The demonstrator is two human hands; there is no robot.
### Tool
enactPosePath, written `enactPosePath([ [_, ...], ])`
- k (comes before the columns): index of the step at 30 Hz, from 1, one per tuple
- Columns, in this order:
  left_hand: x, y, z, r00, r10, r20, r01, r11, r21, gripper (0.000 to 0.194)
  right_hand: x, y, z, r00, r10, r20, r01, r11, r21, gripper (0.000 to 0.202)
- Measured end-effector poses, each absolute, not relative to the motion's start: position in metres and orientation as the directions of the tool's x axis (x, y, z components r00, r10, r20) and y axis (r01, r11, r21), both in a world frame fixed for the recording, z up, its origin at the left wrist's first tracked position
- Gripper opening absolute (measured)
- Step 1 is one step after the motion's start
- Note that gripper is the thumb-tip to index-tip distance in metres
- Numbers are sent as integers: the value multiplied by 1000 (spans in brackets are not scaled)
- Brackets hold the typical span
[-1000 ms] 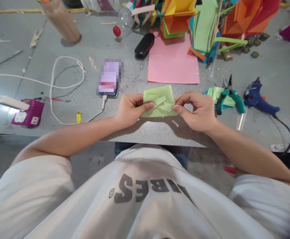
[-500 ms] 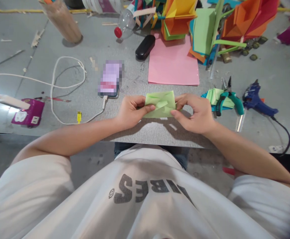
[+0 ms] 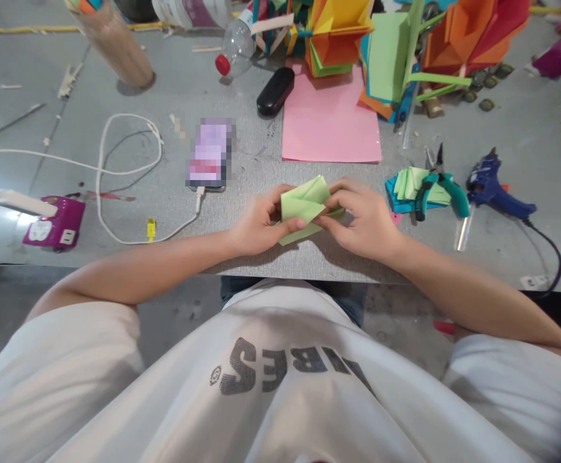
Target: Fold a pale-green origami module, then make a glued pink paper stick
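A light green folded paper [image 3: 302,204] is held above the near edge of the grey table, between both hands. My left hand [image 3: 263,222] pinches its left side, thumb on top. On the right side, my right hand [image 3: 357,215] grips the paper between thumb and fingers, and part of the paper is hidden behind those fingers. Farther forward lies a pink paper sheet [image 3: 333,122]. Small green and blue folded papers [image 3: 405,186] lie to the right, with teal-handled pliers [image 3: 441,186] resting on them.
A phone [image 3: 210,154] with a white cable lies left of the hands, and a black case [image 3: 275,92] beyond it. At right is a blue glue gun [image 3: 499,186]. Colourful folded paper shapes [image 3: 475,35], a bottle [image 3: 236,48] and a wooden cup [image 3: 116,48] stand at the back.
The green paper has been bent and tilted, its right part folding over. My right hand has moved left, closer to my left hand. The view has shifted slightly.
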State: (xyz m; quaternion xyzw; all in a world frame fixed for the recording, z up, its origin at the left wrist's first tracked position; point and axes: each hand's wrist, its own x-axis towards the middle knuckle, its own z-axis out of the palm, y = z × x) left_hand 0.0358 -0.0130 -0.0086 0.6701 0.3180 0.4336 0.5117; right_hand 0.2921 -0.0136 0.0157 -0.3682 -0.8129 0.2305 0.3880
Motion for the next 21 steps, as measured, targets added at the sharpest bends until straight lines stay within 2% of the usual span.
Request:
enactPosePath([
  [5, 37, -11, -2, 401, 879, 260, 64, -309, 949, 52, 290, -15, 17, -441, 788, 429, 434, 606, -667, 18],
  [14, 37, -12, 7, 375, 895, 241, 28, -271, 962, 60, 289, -17, 19, -377, 807, 454, 420, 586, -693, 15],
  [21, 37, -11, 7, 367, 887, 279, 13, -305, 952, 61, 292, -17, 19, -359, 810, 464, 423, 584, -693, 9],
])
